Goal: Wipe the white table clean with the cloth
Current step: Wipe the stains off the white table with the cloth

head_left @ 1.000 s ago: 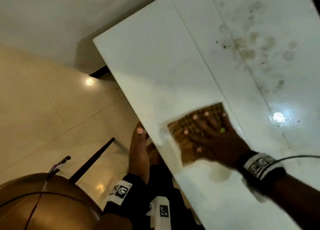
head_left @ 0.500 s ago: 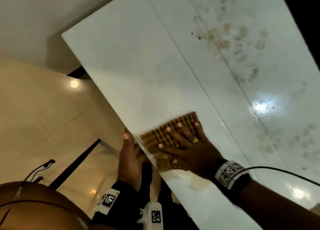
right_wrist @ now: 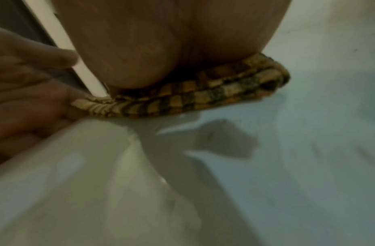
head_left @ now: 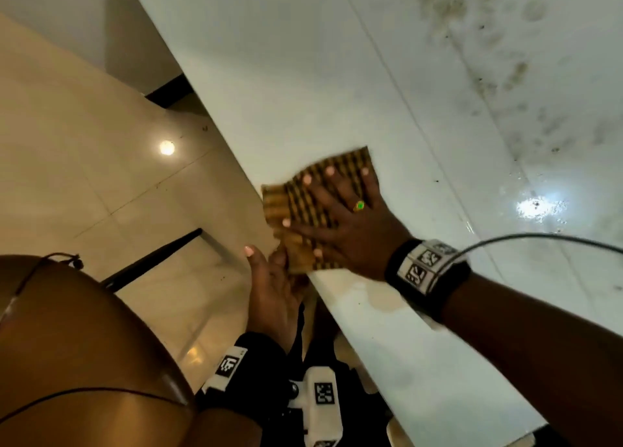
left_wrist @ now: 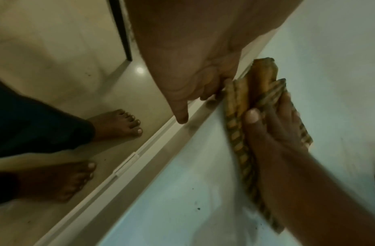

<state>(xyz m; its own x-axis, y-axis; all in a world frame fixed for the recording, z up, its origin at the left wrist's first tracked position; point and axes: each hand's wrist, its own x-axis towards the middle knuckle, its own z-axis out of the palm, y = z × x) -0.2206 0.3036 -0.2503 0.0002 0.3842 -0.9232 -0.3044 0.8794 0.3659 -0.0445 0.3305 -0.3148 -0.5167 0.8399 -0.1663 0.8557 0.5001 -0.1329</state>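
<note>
A yellow-and-brown checked cloth (head_left: 286, 200) lies on the white table (head_left: 303, 76) at its left edge, slightly overhanging it. My right hand (head_left: 340, 210) presses flat on the cloth with its fingers spread; a green-stone ring shows on one finger. My left hand (head_left: 269, 288) is held open just off the table's edge, its fingers touching the cloth's overhanging corner (left_wrist: 239, 103). In the right wrist view the right palm (right_wrist: 161, 50) sits on the folded cloth (right_wrist: 203, 98). Grey-brown smudges (head_left: 488, 69) mark the far right of the table.
A wet glare spot (head_left: 539, 207) shines to the right of the cloth. A cable (head_left: 539, 237) runs from my right wristband. Left of the table are tiled floor, a black bar (head_left: 151, 261), a brown rounded object (head_left: 84, 345) and my bare feet (left_wrist: 119, 123).
My right hand has slid the cloth to the table's left edge until it overhangs. My left hand has come up against that edge and now touches the cloth.
</note>
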